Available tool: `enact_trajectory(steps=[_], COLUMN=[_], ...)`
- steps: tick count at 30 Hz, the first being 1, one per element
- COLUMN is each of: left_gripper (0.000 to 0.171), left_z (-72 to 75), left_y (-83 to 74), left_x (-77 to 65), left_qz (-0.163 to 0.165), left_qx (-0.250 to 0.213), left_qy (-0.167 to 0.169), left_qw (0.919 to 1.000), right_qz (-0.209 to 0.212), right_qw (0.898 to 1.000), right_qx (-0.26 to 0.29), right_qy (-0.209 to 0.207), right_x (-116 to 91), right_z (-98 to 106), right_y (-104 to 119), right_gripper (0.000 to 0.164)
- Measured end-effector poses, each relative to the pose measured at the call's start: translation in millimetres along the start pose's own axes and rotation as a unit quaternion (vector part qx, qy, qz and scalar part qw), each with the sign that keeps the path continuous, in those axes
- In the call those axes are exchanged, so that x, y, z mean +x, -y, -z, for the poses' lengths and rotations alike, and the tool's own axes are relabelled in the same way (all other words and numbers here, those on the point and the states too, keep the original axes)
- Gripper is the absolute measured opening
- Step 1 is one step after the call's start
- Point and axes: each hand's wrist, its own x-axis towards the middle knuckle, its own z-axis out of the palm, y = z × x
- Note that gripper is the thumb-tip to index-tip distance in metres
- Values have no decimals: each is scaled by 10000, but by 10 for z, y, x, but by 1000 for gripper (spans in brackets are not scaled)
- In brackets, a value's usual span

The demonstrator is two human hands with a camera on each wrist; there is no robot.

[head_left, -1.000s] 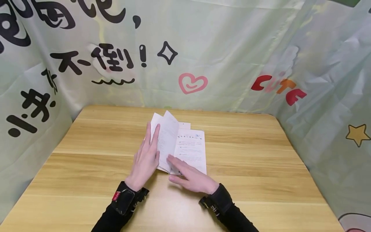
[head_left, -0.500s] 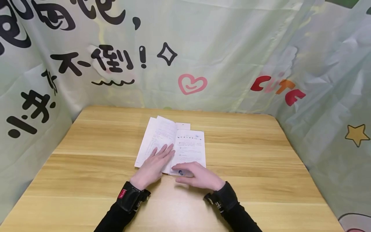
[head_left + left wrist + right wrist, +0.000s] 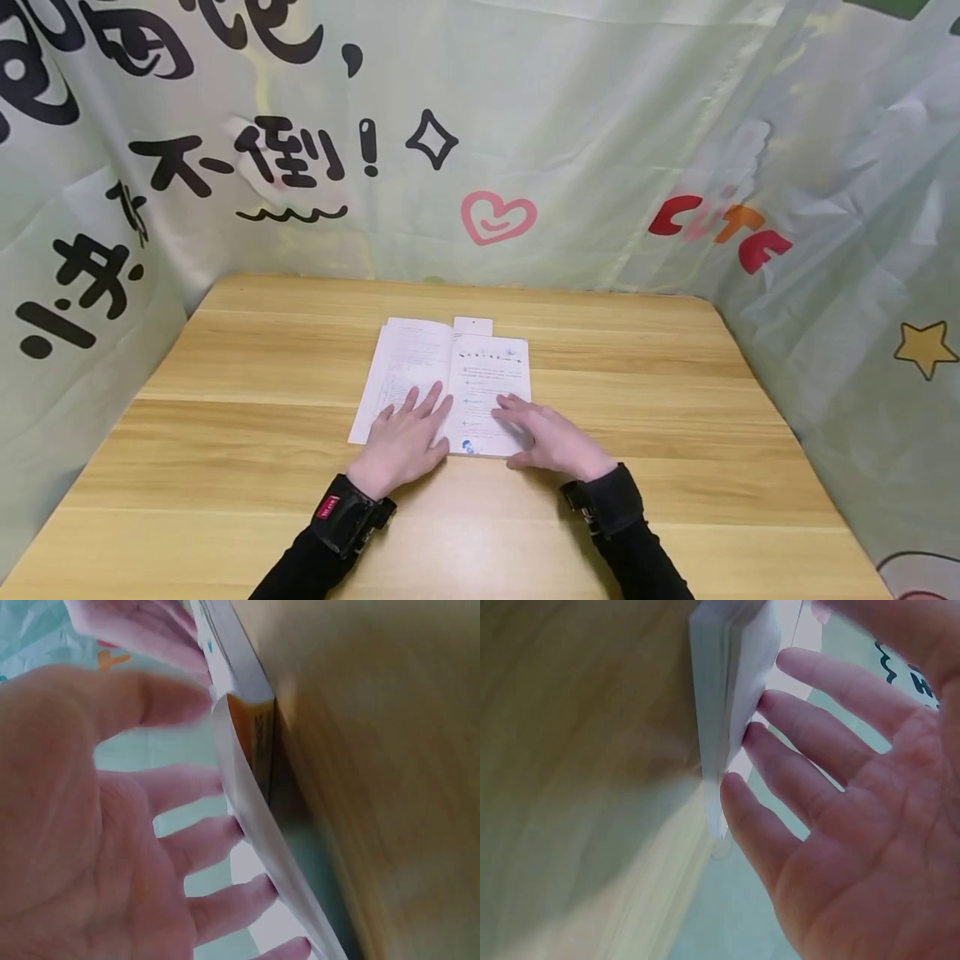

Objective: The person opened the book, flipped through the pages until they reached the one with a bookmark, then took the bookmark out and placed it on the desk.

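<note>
An open book [image 3: 487, 375] with white printed pages lies on the wooden table, its spine running away from the person. On the left page rests the left hand [image 3: 405, 437], fingers spread; in the left wrist view its fingertips [image 3: 259, 889] touch the raised leaf, and an orange spine edge [image 3: 259, 742] shows below. Over the right page's outer edge lies the right hand [image 3: 555, 437], its fingers [image 3: 802, 735] fairly straight and touching the page. A thick block of pages [image 3: 731, 675] shows in the right wrist view. A small white card or flap [image 3: 474, 326] sticks out behind the book's top.
The wooden table [image 3: 637, 375] extends around the book on all sides. A pale printed cloth [image 3: 585, 125] with lettering, a heart and a star hangs behind and beside it. Black bands with small devices [image 3: 352, 517] sit on both wrists.
The left hand has pressed the lifted left leaves down flat, moving from their outer side onto the page. The right hand has slid from the middle fold rightward to the right page's outer edge.
</note>
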Motion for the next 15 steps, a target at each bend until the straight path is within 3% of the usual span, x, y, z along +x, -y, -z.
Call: enact_trajectory(steps=[5,11,15], left_gripper=[75,69,67], left_z=[-16,-35,-45], left_y=[-34,-41,-46], left_x=[0,29,37], left_qz=[-64,-271,-296], left_qx=[3,81,-39], left_qy=[-40,-379,-380], left_qw=[10000,9989,9988], right_qz=[-52,-71,-90], right_qw=[9998,9995,9995], right_qx=[186,307,302], right_qy=[-7,53,-14], right_x=[-20,-57,-84], right_z=[58,112,140], right_y=[-20,-54,-65], right_gripper=[64,47,27])
